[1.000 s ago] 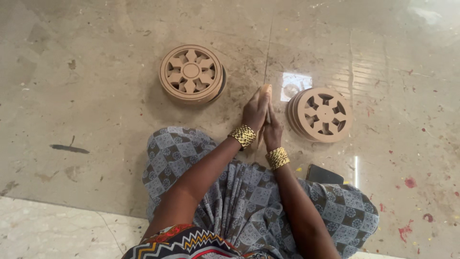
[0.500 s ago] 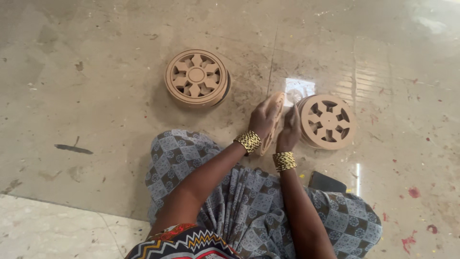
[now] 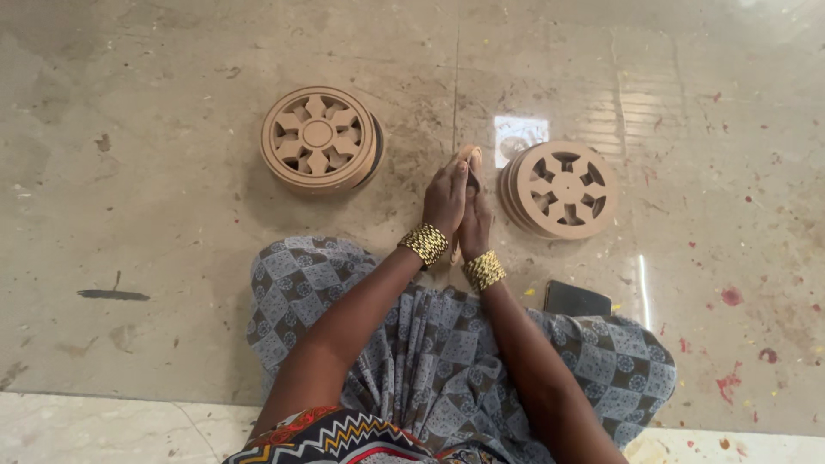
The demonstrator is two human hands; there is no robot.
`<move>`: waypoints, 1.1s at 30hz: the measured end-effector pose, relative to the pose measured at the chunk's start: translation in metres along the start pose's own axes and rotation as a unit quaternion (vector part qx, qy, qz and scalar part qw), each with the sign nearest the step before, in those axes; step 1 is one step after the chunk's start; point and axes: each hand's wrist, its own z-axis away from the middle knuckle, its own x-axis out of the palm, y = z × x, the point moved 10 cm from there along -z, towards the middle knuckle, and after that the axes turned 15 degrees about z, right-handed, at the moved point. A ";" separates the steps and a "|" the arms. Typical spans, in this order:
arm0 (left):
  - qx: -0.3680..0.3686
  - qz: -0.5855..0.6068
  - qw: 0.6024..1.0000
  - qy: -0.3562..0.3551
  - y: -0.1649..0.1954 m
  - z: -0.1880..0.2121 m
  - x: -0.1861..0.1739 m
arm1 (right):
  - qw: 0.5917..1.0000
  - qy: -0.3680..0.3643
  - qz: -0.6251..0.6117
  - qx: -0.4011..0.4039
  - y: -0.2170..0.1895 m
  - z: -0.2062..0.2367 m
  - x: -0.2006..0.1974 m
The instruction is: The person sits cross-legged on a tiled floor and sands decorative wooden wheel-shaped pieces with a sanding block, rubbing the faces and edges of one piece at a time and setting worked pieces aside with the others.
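Both hands dropped slightly | left hand (image 3: pixel 444 199) and right hand (image 3: pixel 475 222) pressed together on thin tan wooden disc (image 3: pixel 468 159), edge-on between palms | keep palms flat, grip even.

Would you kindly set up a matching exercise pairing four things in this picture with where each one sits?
Things:
1. left stack of discs
2. right stack of discs
3. single disc
4. dark flat object

Places:
A. on the floor by the right knee
B. pressed edge-on between both hands
C. on the floor, right of the hands
D. on the floor, left of the hands

Pairs: 1-D, 2-C, 3-B, 4-A
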 end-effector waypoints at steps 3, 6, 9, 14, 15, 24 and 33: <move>-0.007 -0.023 1.000 -0.008 -0.002 0.000 -0.002 | 0.999 0.023 -0.048 0.005 0.000 -0.006 -0.007; -0.014 -0.037 0.999 -0.022 -0.008 0.001 -0.003 | 0.993 0.107 -0.015 0.044 0.007 -0.006 -0.029; -0.032 -0.037 0.999 -0.015 -0.014 0.005 -0.004 | 0.977 0.165 -0.014 0.132 0.023 0.004 -0.046; -0.071 -0.043 0.996 0.013 -0.024 0.000 -0.005 | 0.977 0.129 0.141 -0.089 -0.035 0.014 -0.037; -0.091 -0.032 0.995 0.007 -0.030 -0.002 -0.004 | 0.974 0.120 0.160 -0.109 -0.042 0.016 -0.034; -0.110 -0.002 0.994 0.017 -0.053 0.008 -0.011 | 0.941 0.094 0.324 0.038 -0.036 0.007 -0.043; -0.205 0.004 0.979 -0.011 -0.037 -0.003 -0.016 | 0.925 0.093 0.315 -0.192 -0.047 0.010 -0.004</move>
